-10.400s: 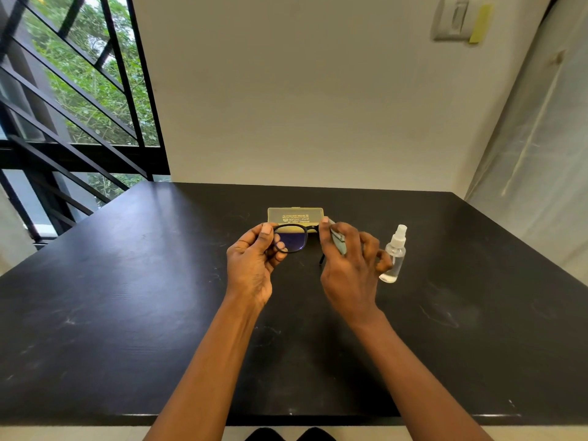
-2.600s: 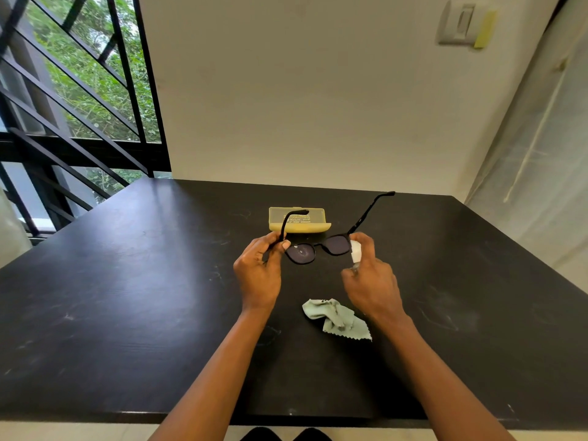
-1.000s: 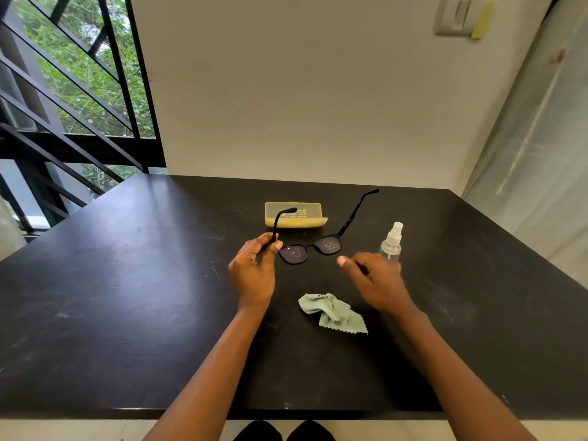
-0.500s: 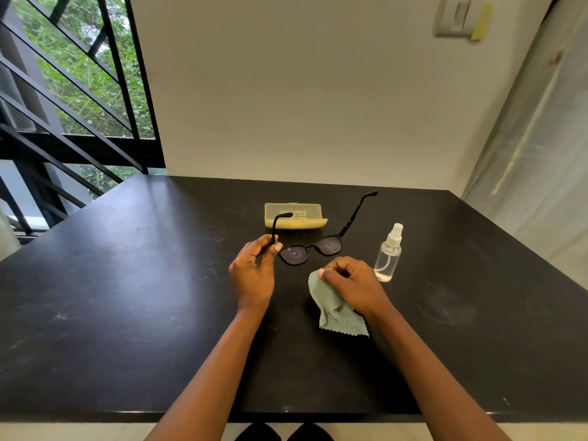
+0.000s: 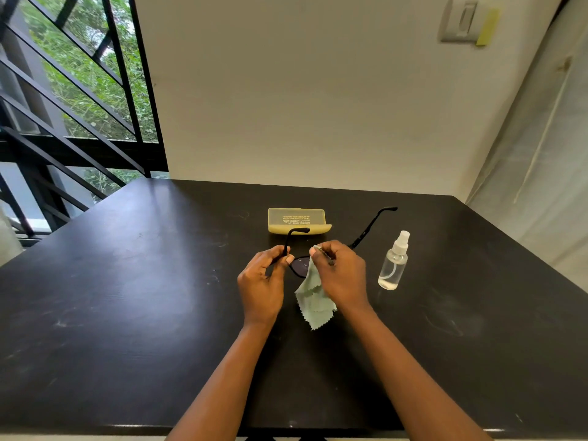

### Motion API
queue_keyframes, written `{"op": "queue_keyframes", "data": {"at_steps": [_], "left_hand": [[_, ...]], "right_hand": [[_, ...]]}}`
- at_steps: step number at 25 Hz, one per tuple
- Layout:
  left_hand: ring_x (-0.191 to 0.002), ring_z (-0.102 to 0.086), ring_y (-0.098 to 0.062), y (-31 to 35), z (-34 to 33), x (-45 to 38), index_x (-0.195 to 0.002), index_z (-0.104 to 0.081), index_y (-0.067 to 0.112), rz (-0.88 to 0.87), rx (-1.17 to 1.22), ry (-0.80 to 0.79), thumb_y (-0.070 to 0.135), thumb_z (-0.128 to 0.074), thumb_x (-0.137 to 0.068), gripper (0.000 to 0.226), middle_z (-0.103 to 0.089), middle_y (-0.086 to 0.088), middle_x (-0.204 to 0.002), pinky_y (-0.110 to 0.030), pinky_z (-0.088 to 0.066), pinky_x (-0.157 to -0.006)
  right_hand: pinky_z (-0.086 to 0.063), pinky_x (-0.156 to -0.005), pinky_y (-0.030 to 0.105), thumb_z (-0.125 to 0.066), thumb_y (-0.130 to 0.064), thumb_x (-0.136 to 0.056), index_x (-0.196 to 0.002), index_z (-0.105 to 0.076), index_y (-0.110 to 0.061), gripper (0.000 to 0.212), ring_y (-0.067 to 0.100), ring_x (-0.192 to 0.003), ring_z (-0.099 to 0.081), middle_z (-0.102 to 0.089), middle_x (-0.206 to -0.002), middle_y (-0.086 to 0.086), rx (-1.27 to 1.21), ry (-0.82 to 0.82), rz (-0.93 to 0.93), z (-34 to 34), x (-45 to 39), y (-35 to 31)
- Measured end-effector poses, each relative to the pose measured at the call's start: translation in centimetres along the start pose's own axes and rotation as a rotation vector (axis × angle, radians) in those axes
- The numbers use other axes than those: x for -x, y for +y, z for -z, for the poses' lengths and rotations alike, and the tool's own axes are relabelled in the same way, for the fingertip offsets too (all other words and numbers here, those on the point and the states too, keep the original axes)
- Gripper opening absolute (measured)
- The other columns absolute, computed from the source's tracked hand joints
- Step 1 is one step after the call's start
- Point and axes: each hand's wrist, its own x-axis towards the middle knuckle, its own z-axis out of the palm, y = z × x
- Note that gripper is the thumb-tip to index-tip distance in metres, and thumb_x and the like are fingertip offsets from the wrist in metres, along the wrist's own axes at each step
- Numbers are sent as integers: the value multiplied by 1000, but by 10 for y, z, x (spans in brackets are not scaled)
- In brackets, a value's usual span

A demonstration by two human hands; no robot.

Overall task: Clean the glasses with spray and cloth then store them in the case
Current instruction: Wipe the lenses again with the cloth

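- A black table (image 5: 133, 313) fills the lower view, butted against a pale wall (image 5: 302, 90), with a barred window (image 5: 73, 90) at the left.
- The left hand (image 5: 262, 281) pinches the glasses (image 5: 299, 265) at the hinge of their left temple arm, holding them above the table with both arms unfolded.
- The right hand (image 5: 342, 275) is closed on a pale green cloth (image 5: 313, 297), pressing it with the thumb against the lens area; the rest of the cloth hangs down between the wrists.
- A yellow glasses case (image 5: 297, 221) lies closed just behind the glasses.
- A small clear spray bottle (image 5: 393, 265) stands upright near the right hand, not touching it.
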Motion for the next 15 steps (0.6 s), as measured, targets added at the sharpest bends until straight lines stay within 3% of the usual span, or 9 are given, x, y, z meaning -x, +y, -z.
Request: {"op": "queue_keyframes", "data": {"at_steps": [3,8,12,15], "left_hand": [[-85,-60,4,1,0,1,-105,-66,3,-27,-21,0,2,-68,-79,26,-64,2,-95,-3,-47,-78],[-87,-57,10,-1,-1,1,-106,-66,2,-58,-53,-4,-1,-66,-80,27,-63,2,-97,-1,-44,-78],[-87,-59,12,-2,-1,1,-107,-65,5,-86,-53,-14,-1,-66,-80,27,-63,3,-97,-3,-45,-79],[-91,-57,16,0,-1,1,-108,-63,10,-101,-37,-11,0,-65,-81,29,-62,4,-97,-3,-46,-78]], "right_hand": [[-40,-74,28,-55,-27,-91,-99,-70,-12,23,21,-92,-56,-61,-98,5,314,30,256,-12,8,13],[-44,-63,35,-40,-59,-79,-100,-68,-24,49,19,-94,-44,-60,-103,2,758,197,445,-17,22,31],[-43,-62,37,-66,-46,-72,-110,-61,-26,43,20,-97,-38,-49,-111,1,756,219,512,-20,18,35],[-31,-64,34,-56,-33,-75,-115,-57,-31,40,18,-96,-38,-46,-113,-2,712,211,580,-23,20,38]]}}
